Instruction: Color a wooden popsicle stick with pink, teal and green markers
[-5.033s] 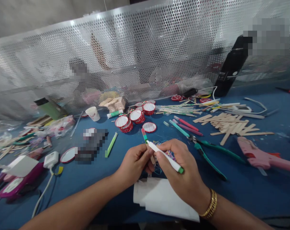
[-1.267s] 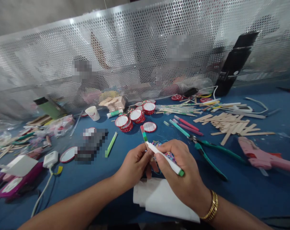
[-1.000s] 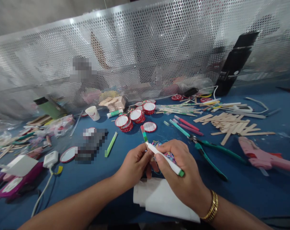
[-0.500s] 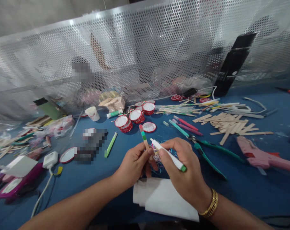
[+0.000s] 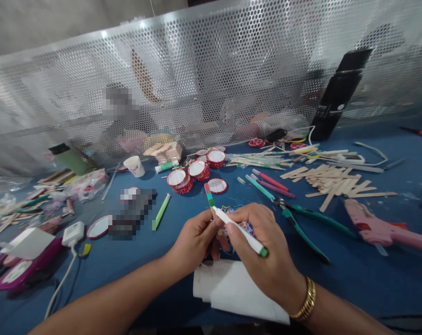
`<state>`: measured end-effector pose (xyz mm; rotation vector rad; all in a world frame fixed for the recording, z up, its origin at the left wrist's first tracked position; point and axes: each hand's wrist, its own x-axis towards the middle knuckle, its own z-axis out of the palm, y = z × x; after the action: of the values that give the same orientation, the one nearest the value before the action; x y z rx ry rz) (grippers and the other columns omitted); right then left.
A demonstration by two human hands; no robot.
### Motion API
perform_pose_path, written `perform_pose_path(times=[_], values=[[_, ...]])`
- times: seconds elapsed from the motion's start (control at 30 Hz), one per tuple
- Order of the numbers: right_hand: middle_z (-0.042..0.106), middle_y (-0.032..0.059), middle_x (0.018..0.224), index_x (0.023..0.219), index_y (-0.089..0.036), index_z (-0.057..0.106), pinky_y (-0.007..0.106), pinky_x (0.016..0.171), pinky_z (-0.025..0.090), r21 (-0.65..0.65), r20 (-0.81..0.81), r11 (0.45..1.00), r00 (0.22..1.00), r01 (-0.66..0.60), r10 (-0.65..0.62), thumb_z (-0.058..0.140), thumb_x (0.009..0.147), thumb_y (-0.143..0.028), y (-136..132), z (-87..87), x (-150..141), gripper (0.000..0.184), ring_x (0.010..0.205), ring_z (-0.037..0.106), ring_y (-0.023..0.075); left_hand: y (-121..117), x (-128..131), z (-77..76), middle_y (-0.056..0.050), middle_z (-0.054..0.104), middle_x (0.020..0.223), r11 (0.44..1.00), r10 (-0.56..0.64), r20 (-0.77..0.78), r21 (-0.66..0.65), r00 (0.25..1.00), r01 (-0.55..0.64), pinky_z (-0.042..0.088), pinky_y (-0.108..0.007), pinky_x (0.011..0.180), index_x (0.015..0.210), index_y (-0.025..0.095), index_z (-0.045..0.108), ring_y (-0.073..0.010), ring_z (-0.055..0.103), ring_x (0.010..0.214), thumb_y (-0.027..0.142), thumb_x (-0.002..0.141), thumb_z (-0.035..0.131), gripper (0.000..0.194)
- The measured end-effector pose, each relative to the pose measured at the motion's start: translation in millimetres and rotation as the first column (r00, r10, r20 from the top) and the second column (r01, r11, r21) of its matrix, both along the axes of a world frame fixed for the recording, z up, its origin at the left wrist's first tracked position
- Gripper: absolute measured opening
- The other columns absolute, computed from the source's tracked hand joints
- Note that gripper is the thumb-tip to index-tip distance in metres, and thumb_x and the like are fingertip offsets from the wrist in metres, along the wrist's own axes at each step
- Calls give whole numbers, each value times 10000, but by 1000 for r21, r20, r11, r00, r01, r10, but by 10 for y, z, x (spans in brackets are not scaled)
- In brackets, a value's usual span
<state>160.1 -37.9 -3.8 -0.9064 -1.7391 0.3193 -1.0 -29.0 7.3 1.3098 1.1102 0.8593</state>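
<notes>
Between the thumb and fingers of my left hand (image 5: 199, 235) is a wooden craft stick (image 5: 209, 194), its upper end coloured red and green in bands. My right hand (image 5: 263, 244) grips a white marker (image 5: 244, 232) with a green end, and the tip meets the stick just below the coloured bands. Behind my fingers lies a tangle of coloured strings or bands (image 5: 247, 227), partly hidden. A folded white cloth or paper (image 5: 246, 298) lies under my hands.
Red-rimmed round tins (image 5: 199, 169) stand ahead, near a white paper cup (image 5: 134, 166). Right of my hands are teal-handled pliers (image 5: 301, 223), a pile of plain craft sticks (image 5: 339, 184) and a pink glue gun (image 5: 378, 225). A perforated metal panel (image 5: 204, 79) borders the back.
My right hand has brought the marker tip left and down, from just beside the stick onto it. My left hand keeps its hold, with the stick tilted slightly differently.
</notes>
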Motion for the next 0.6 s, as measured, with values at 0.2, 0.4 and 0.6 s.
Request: perform_pose_path(times=[0.2,0.4,0.6], values=[[639,-4,861,908,-230,560,365,826,400,15,-32,998,997,64,-63,545,911,-187,10,11,3,45,840,583,172,7,-9,3,31,633,582,1000,8,-19,28,1000,-7,270,-142,352,800,190,508,-53,486,365,550,906,550,378],[635,0,882,928,-230,559,356,825,408,18,-40,1000,999,2,-2,540,922,-190,-6,-6,-9,45,850,572,169,-8,-3,0,62,564,491,999,-10,-1,46,1000,10,251,-139,341,796,192,502,-47,427,332,559,910,533,386],[638,-4,869,916,-229,562,356,824,404,31,-26,999,999,36,-35,546,920,-189,16,-12,-12,44,845,579,168,16,-16,-41,47,609,550,999,-17,-10,37,1000,17,262,-137,346,812,190,504,-47,470,353,554,917,527,380]])
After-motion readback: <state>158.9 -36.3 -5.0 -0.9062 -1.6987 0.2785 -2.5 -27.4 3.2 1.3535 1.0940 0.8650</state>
